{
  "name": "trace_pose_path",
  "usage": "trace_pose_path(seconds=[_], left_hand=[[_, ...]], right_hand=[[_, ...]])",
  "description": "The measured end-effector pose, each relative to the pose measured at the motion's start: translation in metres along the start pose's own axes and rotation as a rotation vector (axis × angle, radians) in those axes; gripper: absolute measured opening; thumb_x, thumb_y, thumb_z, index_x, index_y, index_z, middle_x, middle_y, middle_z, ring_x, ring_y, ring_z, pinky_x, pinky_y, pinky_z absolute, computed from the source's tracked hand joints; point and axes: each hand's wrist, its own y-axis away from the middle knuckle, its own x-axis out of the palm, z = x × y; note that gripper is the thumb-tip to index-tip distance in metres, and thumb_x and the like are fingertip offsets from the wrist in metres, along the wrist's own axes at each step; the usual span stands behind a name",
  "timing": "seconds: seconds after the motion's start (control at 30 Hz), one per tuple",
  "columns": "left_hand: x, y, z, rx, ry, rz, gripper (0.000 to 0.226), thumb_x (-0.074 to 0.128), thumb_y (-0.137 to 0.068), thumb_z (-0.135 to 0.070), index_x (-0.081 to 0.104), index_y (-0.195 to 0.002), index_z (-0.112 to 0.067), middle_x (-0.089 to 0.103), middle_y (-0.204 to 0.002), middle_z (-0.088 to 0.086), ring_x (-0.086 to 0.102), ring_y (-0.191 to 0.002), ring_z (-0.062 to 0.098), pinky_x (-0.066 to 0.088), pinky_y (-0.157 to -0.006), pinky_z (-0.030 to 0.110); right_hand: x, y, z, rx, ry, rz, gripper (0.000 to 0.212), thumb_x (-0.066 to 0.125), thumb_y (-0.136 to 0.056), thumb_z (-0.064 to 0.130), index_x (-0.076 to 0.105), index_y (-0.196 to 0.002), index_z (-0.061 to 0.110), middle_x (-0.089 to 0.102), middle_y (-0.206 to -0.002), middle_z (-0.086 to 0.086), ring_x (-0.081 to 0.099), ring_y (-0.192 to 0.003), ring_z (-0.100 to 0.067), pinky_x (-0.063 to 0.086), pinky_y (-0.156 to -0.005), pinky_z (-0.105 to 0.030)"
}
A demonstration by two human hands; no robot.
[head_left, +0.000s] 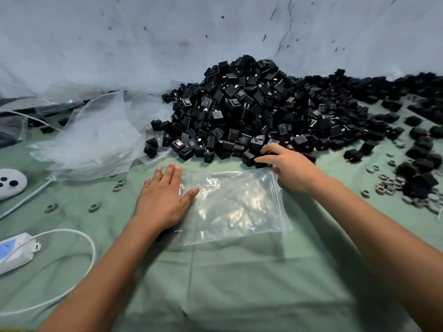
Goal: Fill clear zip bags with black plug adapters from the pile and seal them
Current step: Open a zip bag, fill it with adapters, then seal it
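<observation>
A big pile of black plug adapters [249, 111] lies on the green cloth [239, 283] against the pale wall. In front of it a clear zip bag [235, 207] lies flat and holds nothing. My left hand [165, 200] rests flat on the bag's left edge, fingers straight. My right hand [287, 166] is at the pile's near edge, just past the bag's far right corner, its fingers curled round a black adapter [261, 161].
A heap of clear bags [96, 140] lies at the left. A white power strip [14, 250] with its cable and a round white device [9, 183] sit at the left edge. Small grey rings [393, 185] and loose adapters are scattered at the right.
</observation>
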Motion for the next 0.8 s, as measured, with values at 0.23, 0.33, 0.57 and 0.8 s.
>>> trace_pose_path(seconds=[0.23,0.33,0.57,0.8], left_hand=[[-0.019,0.005,-0.012,-0.056,0.001,0.045,0.099,-0.003,-0.082,-0.084,-0.007,-0.164,-0.028,-0.015,-0.171,0.003,-0.012,-0.158,0.026,-0.003,-0.126,0.057],[-0.032,0.014,-0.054,-0.087,0.098,-0.011,0.095,0.012,-0.089,-0.081,-0.004,-0.164,-0.024,-0.009,-0.171,0.008,-0.006,-0.158,0.03,-0.002,-0.124,0.057],[-0.061,0.05,-0.193,0.193,0.334,-0.158,0.054,0.056,-0.091,-0.064,0.055,-0.111,-0.015,0.06,-0.109,0.011,0.06,-0.103,0.033,0.047,-0.077,0.04],[-0.063,0.043,-0.197,0.107,0.389,-0.034,0.029,0.063,-0.085,-0.014,0.038,-0.07,-0.017,0.04,-0.075,0.003,0.056,-0.085,0.032,0.042,-0.063,0.032]], right_hand=[[-0.004,0.013,0.002,-0.065,0.111,-0.009,0.062,0.051,-0.079,-0.007,0.063,-0.133,0.02,0.055,-0.145,0.008,0.062,-0.122,-0.024,0.054,-0.094,-0.042],[-0.007,0.025,-0.004,-0.041,0.104,-0.016,0.049,0.062,-0.085,0.01,0.059,-0.132,0.025,0.058,-0.131,0.006,0.063,-0.11,-0.024,0.054,-0.084,-0.041],[-0.018,0.038,-0.021,0.29,0.062,0.032,0.026,0.075,-0.088,0.026,0.071,-0.112,0.02,0.057,-0.111,-0.007,0.062,-0.105,-0.033,0.051,-0.088,-0.037],[-0.046,0.069,-0.004,0.3,-0.567,-0.011,0.017,0.068,-0.095,0.015,0.075,-0.091,0.03,0.07,-0.08,-0.003,0.055,-0.059,-0.014,0.042,-0.052,-0.025]])
